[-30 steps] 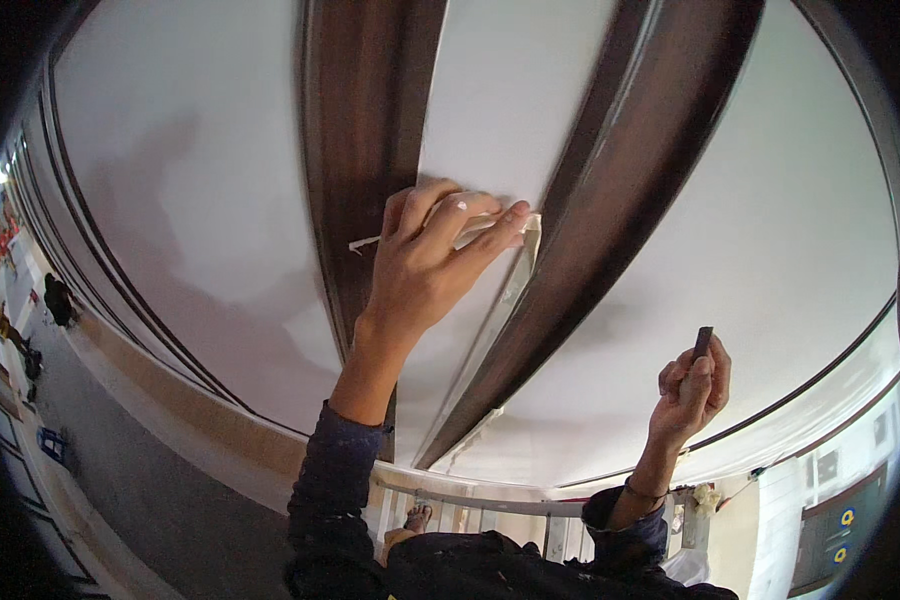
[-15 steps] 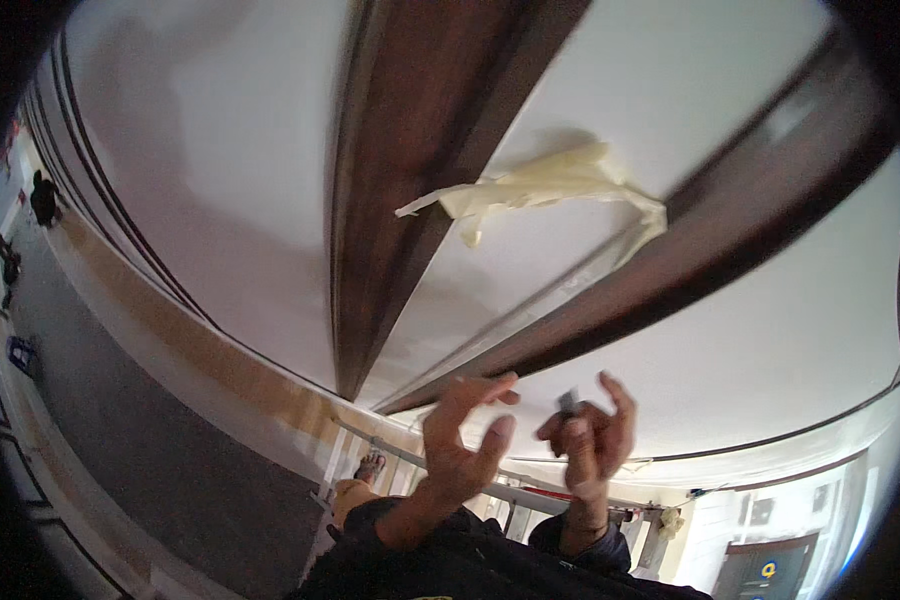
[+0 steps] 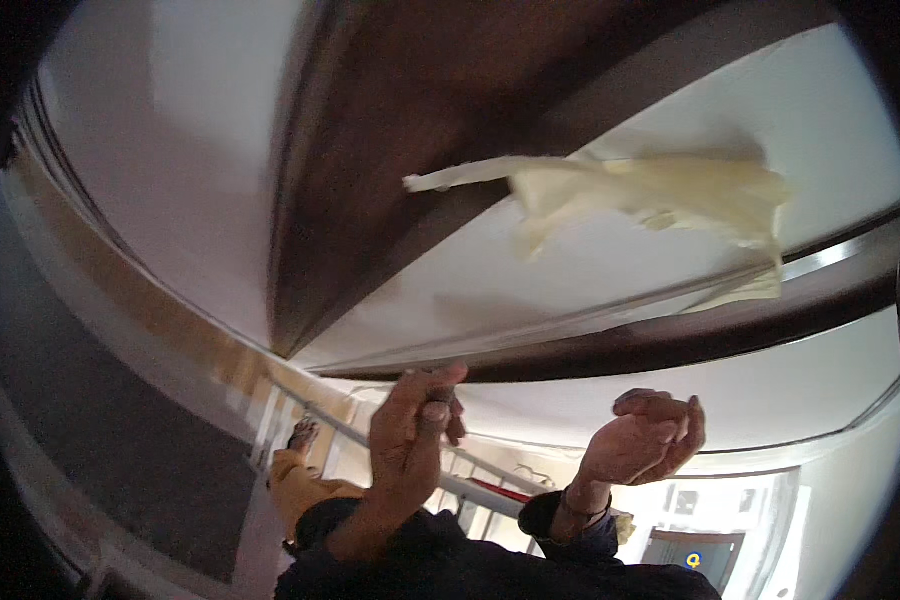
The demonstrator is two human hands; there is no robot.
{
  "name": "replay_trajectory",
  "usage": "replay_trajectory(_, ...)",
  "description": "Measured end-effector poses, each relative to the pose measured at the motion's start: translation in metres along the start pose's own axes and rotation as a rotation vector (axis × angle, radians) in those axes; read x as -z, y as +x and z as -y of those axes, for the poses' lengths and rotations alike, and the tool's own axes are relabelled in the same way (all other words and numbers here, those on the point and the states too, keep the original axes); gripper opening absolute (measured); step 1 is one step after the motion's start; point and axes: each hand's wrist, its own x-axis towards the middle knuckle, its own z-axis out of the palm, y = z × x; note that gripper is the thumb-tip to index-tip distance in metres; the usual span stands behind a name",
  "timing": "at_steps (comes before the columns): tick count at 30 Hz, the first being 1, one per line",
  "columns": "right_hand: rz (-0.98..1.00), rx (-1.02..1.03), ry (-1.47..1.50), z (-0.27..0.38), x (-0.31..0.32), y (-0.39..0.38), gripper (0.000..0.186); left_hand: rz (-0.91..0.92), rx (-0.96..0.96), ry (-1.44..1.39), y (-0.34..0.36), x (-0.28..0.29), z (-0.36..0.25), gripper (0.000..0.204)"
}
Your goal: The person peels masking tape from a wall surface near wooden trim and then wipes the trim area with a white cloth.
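Note:
My left hand is raised below the dark brown beams, its thumb pressed to bent fingers; whatever lies in the pinch is too small to make out. To its right, my right hand is curled closed in front of the white ceiling, and its grip is hidden by the fingers. Above both hands hangs a torn strip of pale yellow masking paper, apart from them. It spans the white panel between the wide brown beam and the narrower brown beam.
A metal ladder or scaffold rail runs beneath me, with a bare foot and ochre cloth beside it. Far below on the left lies a grey floor. A bright doorway stands at the lower right.
My left hand has closed from spread fingers to a pinch. My right hand has moved right and turned; the small dark, blade-like piece in it is now out of sight. The view has shifted.

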Motion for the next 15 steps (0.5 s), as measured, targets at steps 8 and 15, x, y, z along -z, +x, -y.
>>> replay_trajectory(8,-0.152,0.193,-0.217,-0.038,0.001,0.017,0.028,0.108,-0.485,0.452,0.067,-0.053,-0.085,0.028)
replay_trajectory(15,-0.088,0.353,-0.322,-0.049,0.011,0.013,0.016,-0.006,-0.621,0.34,0.082,-0.078,-0.087,0.026)
